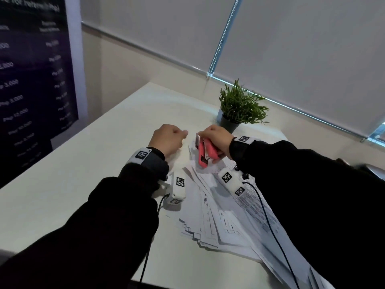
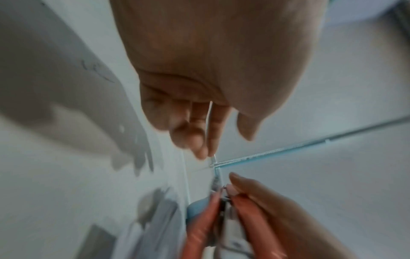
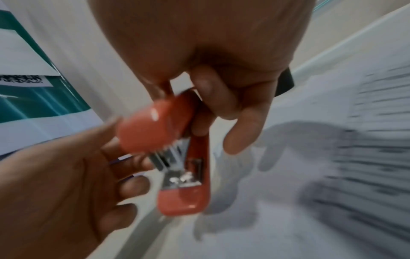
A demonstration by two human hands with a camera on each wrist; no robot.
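My right hand grips a coral-pink stapler just above the fanned papers. In the right wrist view the stapler is hinged open, its metal magazine bare, with my right fingers curled round its body. My left hand is beside it on the left, fingers curled. The left wrist view shows that hand pinching a thin pale strip, apparently staples, close to the stapler's front end. The picture is blurred.
A white table carries the spread sheets at centre and right. A small potted plant stands just behind the hands. A dark poster is at left. A roller blind with a bead chain hangs behind.
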